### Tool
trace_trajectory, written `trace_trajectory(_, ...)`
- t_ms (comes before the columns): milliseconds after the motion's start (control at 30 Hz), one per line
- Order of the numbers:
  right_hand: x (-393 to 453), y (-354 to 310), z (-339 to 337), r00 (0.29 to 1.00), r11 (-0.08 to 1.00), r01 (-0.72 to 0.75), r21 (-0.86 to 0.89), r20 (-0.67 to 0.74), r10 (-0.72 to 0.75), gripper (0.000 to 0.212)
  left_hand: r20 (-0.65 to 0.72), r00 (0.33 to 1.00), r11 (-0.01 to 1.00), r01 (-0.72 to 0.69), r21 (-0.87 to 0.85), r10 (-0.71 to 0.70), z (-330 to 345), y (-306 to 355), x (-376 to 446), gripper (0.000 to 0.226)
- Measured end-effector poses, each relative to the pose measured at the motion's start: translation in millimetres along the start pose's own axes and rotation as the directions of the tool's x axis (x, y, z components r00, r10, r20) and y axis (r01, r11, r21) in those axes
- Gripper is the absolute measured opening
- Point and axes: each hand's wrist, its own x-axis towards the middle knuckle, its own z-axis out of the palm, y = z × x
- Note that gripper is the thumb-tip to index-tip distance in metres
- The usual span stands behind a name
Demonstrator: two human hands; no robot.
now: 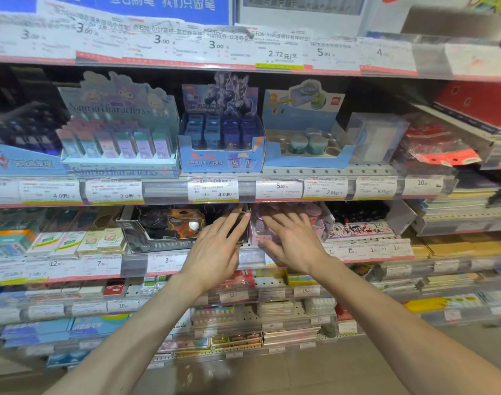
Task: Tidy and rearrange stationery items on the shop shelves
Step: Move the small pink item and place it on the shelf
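Note:
Both hands reach into the middle shelf. My left hand (215, 249) has its fingers spread and lies against the right end of a black display box (155, 232) holding dark packaged items. My right hand (290, 240) is also spread, resting on a pink display box (262, 238) of pale pink items just to the right. Neither hand grips anything. The boxes stand side by side behind the price-label rail (135, 263).
The shelf above carries a Sanrio box (118, 138), a blue sharpener box (220, 143) and a blue tape box (306, 143). Eraser packs (75, 242) lie left, a graffiti-print box (360, 226) right. Lower shelves hold notebooks and packets; floor shows below.

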Motion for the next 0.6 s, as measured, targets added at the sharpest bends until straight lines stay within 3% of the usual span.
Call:
trace_trajectory(200,1,-3,-9,0.996,0.999,-0.047,0.024,0.080,0.045,0.077,0.008,1.000,0.997,0.023,-0.071,-0.022,-2,4,-2,0.077)
trace_trajectory(367,-14,-17,-2,0.994,0.974,-0.111,0.195,0.013,0.111,0.071,-0.014,0.998,0.984,0.065,-0.169,-0.069,-3,7,-5,0.067)
trace_trajectory(600,-65,-41,-2,0.942,0.839,-0.306,0.450,0.015,0.335,0.073,-0.011,0.961,0.912,0.258,-0.320,-0.276,5,10,-38,0.061)
